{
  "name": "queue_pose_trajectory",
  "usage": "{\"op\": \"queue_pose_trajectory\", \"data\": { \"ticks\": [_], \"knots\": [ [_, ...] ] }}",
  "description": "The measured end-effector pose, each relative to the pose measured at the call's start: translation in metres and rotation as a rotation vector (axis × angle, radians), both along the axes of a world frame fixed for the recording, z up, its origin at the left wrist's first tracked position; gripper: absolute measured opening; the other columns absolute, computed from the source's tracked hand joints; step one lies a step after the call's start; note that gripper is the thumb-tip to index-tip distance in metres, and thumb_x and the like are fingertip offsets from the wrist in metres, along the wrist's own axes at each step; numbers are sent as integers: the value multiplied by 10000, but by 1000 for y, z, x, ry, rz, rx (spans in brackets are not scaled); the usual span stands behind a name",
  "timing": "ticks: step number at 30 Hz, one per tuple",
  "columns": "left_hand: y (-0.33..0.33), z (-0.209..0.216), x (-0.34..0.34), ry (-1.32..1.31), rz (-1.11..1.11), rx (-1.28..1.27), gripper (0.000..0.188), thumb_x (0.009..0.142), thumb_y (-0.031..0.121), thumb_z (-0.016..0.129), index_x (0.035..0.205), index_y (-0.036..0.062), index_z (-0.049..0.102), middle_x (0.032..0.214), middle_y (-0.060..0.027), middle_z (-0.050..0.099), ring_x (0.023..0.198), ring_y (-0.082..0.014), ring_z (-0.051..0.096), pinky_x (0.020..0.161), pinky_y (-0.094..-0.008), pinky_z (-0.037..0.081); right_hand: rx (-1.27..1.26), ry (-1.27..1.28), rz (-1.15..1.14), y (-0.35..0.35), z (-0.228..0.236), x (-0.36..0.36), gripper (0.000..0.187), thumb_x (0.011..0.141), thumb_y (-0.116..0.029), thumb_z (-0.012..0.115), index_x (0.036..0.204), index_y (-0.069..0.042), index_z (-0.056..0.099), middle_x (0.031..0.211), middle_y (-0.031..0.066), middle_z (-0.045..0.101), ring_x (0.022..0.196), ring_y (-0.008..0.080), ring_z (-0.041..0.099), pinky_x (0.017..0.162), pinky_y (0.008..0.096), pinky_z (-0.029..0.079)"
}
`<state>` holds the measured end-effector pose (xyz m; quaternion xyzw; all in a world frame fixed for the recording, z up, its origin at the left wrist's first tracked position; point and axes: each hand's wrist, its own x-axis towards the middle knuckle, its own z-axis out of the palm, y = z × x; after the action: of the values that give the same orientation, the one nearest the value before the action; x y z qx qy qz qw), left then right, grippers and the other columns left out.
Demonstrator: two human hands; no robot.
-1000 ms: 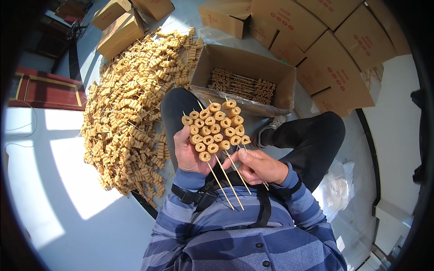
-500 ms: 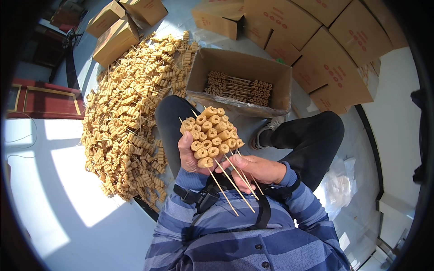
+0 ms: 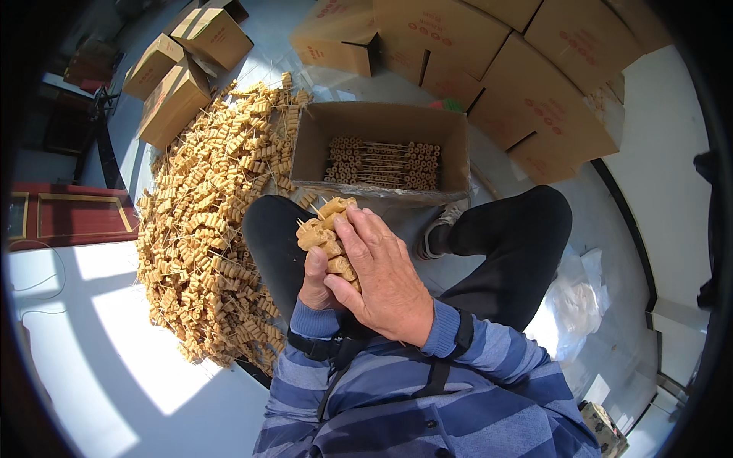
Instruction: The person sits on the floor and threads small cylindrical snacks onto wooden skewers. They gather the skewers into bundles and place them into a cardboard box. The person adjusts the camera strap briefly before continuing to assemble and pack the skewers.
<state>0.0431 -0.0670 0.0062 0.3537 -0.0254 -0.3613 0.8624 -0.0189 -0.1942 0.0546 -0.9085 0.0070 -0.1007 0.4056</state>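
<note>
Above my lap, a bundle of skewers threaded with short, hollow tan rolls [image 3: 314,237] is clasped between both hands. My left hand [image 3: 315,286] is closed around its left and lower side, thumb up along the rolls. Across the top and right side lies my right hand [image 3: 385,271], fingers together and curved over the rolls, thumb near the lower end. It covers most of the bundle. A few stick tips poke out at the upper left. Beyond my knees stands an open cardboard box [image 3: 382,118], with similar skewers stacked in rows [image 3: 385,162] inside.
A large heap of loose skewers [image 3: 202,229] spreads over the floor at my left. Cardboard boxes stand at the far left [image 3: 175,103] and far right [image 3: 527,114]. Clear plastic sheeting [image 3: 573,305] lies at my right, beyond my bent leg [image 3: 511,244].
My right hand has moved from the sticks below the bundle up onto the rolls, covering them. The long stick ends that pointed toward me are now hidden. The view has shifted slightly.
</note>
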Motion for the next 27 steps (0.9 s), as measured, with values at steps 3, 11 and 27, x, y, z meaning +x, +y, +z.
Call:
{"op": "queue_pose_trajectory", "data": {
  "ticks": [3,11,27],
  "knots": [
    [0,-1,5,32,-21,7,931,858,490,742,1535,30,297,1503,-128,445,1358,-268,493,1138,-406,420,85,2,-43,-2,-12,0,727,952,-355,632,1530,-31,332,1570,224,328,1448,406,328,1166,498,293],
    [-25,4,40,11,-150,220,914,791,348,811,1498,26,330,1391,-121,518,1265,-242,562,1058,-382,489,229,-24,12,-43,-25,16,757,971,-369,610,1546,-8,275,1576,249,299,1455,422,308,1183,489,282],
    [-167,-27,231,-1481,-442,1104,883,661,202,816,1379,-59,374,1187,-218,529,1136,-349,563,1030,-424,470,529,273,-412,-227,-57,30,531,1006,-343,619,1385,15,521,1456,219,479,1292,323,519,1031,371,450]
  ]
}}
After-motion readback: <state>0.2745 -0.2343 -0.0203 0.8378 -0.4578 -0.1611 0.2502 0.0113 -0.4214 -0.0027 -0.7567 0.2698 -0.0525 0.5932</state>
